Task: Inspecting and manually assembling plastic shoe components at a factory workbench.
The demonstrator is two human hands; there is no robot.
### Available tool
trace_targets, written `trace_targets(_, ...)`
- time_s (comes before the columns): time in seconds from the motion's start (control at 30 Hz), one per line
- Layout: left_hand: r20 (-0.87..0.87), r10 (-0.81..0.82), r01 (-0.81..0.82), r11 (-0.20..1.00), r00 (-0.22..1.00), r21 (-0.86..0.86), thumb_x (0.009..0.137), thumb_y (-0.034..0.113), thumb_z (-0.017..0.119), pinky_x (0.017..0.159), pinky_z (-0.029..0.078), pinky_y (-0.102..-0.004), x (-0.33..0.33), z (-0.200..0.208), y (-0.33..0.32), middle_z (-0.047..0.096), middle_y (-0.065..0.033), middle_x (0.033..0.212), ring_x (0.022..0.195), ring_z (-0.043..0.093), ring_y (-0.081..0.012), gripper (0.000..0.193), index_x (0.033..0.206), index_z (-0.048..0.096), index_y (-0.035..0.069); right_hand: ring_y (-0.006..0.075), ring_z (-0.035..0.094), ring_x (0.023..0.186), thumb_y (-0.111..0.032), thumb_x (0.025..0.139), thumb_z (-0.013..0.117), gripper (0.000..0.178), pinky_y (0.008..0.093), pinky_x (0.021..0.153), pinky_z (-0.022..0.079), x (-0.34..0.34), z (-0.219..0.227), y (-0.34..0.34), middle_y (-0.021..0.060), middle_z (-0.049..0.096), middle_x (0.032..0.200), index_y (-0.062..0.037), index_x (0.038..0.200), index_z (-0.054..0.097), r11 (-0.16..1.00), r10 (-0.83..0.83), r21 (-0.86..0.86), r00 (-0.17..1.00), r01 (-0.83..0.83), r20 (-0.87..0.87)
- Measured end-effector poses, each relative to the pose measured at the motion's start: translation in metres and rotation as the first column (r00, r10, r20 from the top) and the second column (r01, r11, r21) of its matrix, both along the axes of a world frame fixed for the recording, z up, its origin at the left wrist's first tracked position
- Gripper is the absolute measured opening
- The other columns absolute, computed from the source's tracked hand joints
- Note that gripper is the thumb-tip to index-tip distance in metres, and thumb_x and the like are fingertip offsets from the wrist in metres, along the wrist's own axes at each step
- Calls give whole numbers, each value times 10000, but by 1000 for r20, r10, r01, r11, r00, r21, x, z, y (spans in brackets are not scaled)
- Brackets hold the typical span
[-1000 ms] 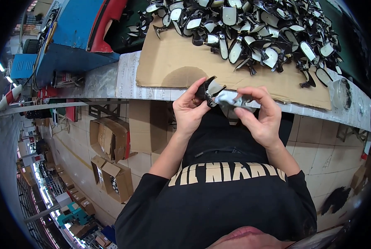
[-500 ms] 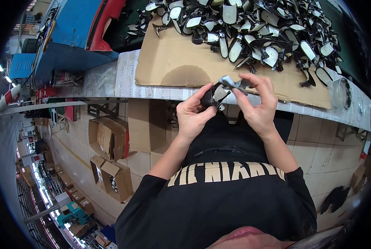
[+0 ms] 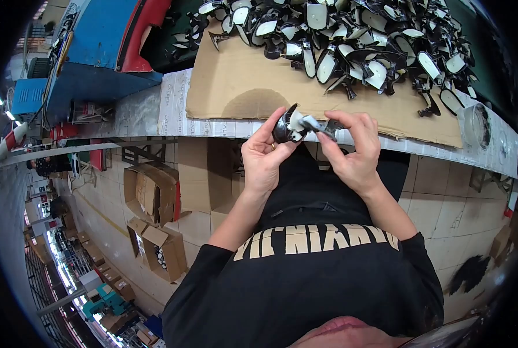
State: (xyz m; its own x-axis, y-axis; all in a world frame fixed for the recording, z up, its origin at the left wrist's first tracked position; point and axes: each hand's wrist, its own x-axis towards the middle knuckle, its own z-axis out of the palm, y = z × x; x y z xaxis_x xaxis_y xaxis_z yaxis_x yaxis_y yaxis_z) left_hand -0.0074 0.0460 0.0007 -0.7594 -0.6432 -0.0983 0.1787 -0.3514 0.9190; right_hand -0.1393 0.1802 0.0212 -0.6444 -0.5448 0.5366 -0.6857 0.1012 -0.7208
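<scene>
1. Nearest the camera: your black shirt [image 3: 305, 290] with pale lettering across the chest fills the lower middle; both bare forearms rise from it toward the worktop edge.
2. Your left hand [image 3: 263, 159] is raised in front of you, fingers [image 3: 269, 129] curled round the dark rounded housing of a small black mirror part [image 3: 291, 124]; thumb and forefinger pinch its rim.
3. Your right hand [image 3: 352, 151] meets it from the other side, fingers clenched on the slim stem end of the same part, with a pale tip showing between the two hands.
4. The mirror part sits between both hands, held in the air just over the near edge of the worktop [image 3: 137, 116], not resting on it.
5. Just beyond: a flat sheet of brown cardboard [image 3: 241, 87] lies on the worktop, its near edge close behind your knuckles.
6. On the far half of the cardboard: a dense heap of like mirror parts [image 3: 352, 40], black shells with pale faces, tumbled at all angles.
7. Far left: a blue and red machine body [image 3: 105, 40] beside the worktop.
8. Below left, on the floor: open cardboard boxes [image 3: 154, 220].
</scene>
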Motion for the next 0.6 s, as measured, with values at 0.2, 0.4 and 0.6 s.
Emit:
trace_targets(0.2, 35, 9, -13, 995, 999, 101, 798, -162, 580, 904, 598, -369, 6, 3, -11, 665, -171, 1212, 1054, 695, -262, 642, 1421, 486, -40, 206, 574, 808, -107, 748, 798, 339, 330, 795, 426, -22, -16, 3, 54, 658, 895, -75, 1073, 710, 992, -122, 37, 991, 120, 56)
trace_targets(0.4, 239, 16, -40, 994, 971, 98, 791, -133, 582, 906, 596, -370, 49, 19, -51, 632, -188, 1277, 1043, 699, -280, 626, 1406, 509, -37, 82, 529, 773, -85, 845, 756, 275, 231, 713, 449, -41, -36, 7, -9, 611, 868, -46, 1108, 689, 992, -8, -101, 843, 74, 538)
trace_targets(0.6, 769, 115, 545, 641, 628, -541, 789, 126, 768, 852, 546, -331, 118, 41, -104, 747, -159, 1055, 981, 720, -212, 484, 1252, 672, 25, 3, 488, 702, -74, 903, 715, 272, 162, 616, 381, -61, -53, 12, -48, 619, 853, -12, 1162, 654, 970, 170, -243, 688, 10, 706)
